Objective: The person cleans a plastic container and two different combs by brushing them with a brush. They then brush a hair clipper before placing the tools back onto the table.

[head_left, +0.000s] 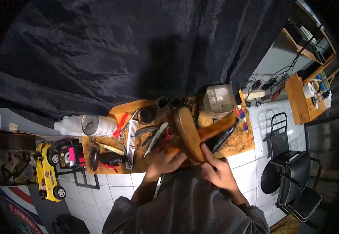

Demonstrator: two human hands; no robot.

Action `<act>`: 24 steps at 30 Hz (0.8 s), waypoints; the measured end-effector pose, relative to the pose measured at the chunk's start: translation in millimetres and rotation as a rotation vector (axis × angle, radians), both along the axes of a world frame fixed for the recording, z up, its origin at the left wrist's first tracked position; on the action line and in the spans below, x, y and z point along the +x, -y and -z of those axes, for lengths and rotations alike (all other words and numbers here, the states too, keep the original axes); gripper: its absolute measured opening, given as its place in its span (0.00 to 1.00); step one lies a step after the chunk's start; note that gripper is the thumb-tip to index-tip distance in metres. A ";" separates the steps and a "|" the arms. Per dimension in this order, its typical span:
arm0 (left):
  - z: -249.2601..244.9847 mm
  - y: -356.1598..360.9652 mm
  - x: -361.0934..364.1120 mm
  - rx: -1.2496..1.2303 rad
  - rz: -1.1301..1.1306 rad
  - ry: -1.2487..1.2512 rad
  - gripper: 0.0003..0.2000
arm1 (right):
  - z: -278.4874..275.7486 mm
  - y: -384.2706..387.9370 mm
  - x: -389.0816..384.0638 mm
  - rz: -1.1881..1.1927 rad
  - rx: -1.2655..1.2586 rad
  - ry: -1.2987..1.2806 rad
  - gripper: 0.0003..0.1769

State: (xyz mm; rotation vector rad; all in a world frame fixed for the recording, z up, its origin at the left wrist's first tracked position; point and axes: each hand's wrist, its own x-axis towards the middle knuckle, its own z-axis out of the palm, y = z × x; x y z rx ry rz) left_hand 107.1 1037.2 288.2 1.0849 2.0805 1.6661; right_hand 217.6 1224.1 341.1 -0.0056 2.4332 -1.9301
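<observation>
I see the fingers [205, 153] of my right hand [217, 172] curled narrowly round the near end of a wooden paddle [187, 134] and gripping it. The paddle stands tilted above the middle of the bench [242, 142], its rounded far end pointing away from me. Whether it carries bristles I cannot make out, since only its smooth back shows.

My left hand [165, 162] sits just beside it, knuckles up, fingers bent against the paddle's near left edge. The fingertips are hidden under the hand, so I cannot tell if they grip anything.

A second brown strip [219, 126] runs out to the right from behind the paddle, its start hidden.

Left of the hands lie a white comb [131, 142], red-handled scissors [123, 124] and several dark tools, too dim to name. A clear bottle [95, 125] lies on its side at the bench's left end, with a yellow toy car [47, 171] below it. A square tub [219, 101] stands at the far edge. A black cloth [138, 50] fills the upper picture and hides whatever is beneath it.
</observation>
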 end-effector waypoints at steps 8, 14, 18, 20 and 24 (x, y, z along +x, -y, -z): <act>-31.2 -18.5 16.1 -0.048 -0.132 -0.010 0.10 | -23.7 -0.1 -9.7 0.129 -0.068 0.112 0.27; 2.2 -13.3 13.5 0.466 -0.124 0.294 0.13 | -15.3 6.4 -15.0 -0.140 0.156 -0.214 0.26; -6.1 -16.9 24.4 0.282 -0.073 0.438 0.13 | -18.5 8.7 -20.6 -0.076 0.130 -0.255 0.26; -2.9 -13.0 30.1 0.082 -0.095 0.359 0.13 | -20.6 11.0 -22.0 -0.030 0.073 -0.191 0.27; 18.9 -24.7 34.3 0.399 -0.187 0.513 0.13 | -27.4 15.6 -19.3 -0.016 -0.026 -0.074 0.28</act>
